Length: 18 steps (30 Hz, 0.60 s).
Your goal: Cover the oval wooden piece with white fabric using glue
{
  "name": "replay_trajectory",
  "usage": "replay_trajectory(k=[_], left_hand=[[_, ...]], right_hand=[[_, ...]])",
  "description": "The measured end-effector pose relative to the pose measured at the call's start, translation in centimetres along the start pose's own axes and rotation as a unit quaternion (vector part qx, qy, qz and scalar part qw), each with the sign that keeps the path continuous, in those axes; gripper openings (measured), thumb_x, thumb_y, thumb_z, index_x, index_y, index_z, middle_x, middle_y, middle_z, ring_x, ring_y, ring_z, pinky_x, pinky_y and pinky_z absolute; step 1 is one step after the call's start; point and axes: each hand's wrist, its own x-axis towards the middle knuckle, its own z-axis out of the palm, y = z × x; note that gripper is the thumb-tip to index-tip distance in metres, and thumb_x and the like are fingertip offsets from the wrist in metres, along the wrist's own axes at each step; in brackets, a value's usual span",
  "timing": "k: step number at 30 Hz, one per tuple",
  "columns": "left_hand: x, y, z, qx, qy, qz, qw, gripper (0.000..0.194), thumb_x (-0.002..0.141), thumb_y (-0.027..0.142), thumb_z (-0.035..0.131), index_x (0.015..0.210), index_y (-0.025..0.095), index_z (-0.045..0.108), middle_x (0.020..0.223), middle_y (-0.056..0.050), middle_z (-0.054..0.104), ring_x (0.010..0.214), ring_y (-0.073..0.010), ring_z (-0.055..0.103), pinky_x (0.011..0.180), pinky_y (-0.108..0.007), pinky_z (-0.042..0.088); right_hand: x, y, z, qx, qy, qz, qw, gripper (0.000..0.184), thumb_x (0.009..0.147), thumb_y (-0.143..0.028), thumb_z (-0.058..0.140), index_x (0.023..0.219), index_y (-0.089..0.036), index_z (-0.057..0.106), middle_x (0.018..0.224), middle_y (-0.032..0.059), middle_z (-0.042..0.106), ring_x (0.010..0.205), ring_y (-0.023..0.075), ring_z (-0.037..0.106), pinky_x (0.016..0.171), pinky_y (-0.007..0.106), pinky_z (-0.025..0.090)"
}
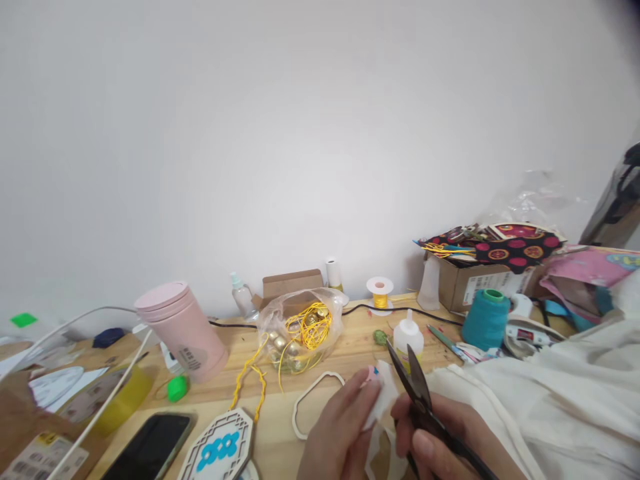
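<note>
My right hand grips a pair of black snips, blades parted and pointing up toward the wall. My left hand pinches a small white piece of cloth or paper with pink and blue marks, held right beside the blades. Both hands are low at the front edge of the wooden table. A white wooden frame outline lies just left of my left hand. White fabric spreads across the right side under my right wrist.
A pink tumbler, plastic bag of gold bells and yellow cord, glue bottle, teal thread spool, yellow cord spool, phone, blue-and-white ornament and a cardboard box of patterned pieces crowd the table.
</note>
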Motion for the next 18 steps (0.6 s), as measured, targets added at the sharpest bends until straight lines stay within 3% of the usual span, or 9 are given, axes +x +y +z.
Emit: replay_trajectory(k=[3,10,13,16,18], left_hand=[[-0.64,-0.67,1.01,0.044,-0.036,0.075,0.996,0.031,0.077,0.020,0.054,0.104,0.033,0.062,0.123,-0.008,0.054,0.112,-0.0261,0.050,0.092,-0.031,0.036],[-0.71,-0.53,0.54,0.055,-0.068,0.028,0.996,0.046,0.063,0.022,0.069,0.107,0.031,0.061,0.123,-0.008,0.055,0.114,-0.0300,0.045,0.094,-0.035,0.033],[-0.62,-0.42,0.41,-0.050,-0.052,-0.081,0.994,0.055,0.060,0.027,0.071,0.113,0.029,0.057,0.112,-0.007,0.062,0.100,-0.0261,0.056,0.087,-0.031,0.040],[-0.56,-0.60,0.63,-0.219,-0.078,-0.215,0.949,0.061,0.059,0.031,0.072,0.115,0.022,0.052,0.090,-0.008,0.069,0.071,-0.0200,0.064,0.066,-0.027,0.047],[-0.43,-0.59,0.70,-0.294,-0.081,-0.259,0.916,0.056,0.054,0.030,0.076,0.104,0.018,0.057,0.084,-0.009,0.071,0.068,-0.0200,0.064,0.064,-0.027,0.048]], right_hand=[[0.06,0.22,0.44,0.031,0.021,-0.018,0.999,0.033,0.066,-0.051,0.060,0.074,-0.020,0.053,0.060,-0.0033,0.047,0.052,0.0109,0.041,0.048,0.020,0.033],[0.13,0.14,0.15,-0.021,0.092,0.000,0.996,0.027,0.069,-0.042,0.056,0.083,-0.018,0.058,0.051,-0.0047,0.044,0.046,0.0112,0.039,0.042,0.021,0.031],[0.11,-0.23,0.05,-0.037,0.093,0.003,0.995,0.014,0.066,-0.031,0.056,0.074,-0.019,0.057,0.053,-0.0046,0.044,0.049,0.0117,0.041,0.044,0.021,0.033],[0.16,-0.34,0.14,-0.052,0.075,0.023,0.996,0.005,0.063,-0.021,0.054,0.067,-0.019,0.053,0.057,-0.0040,0.043,0.057,0.0143,0.045,0.052,0.022,0.038],[0.19,-0.21,0.11,-0.062,0.064,0.025,0.996,0.005,0.065,-0.023,0.053,0.068,-0.019,0.051,0.061,-0.0031,0.044,0.062,0.0156,0.047,0.057,0.023,0.040]])
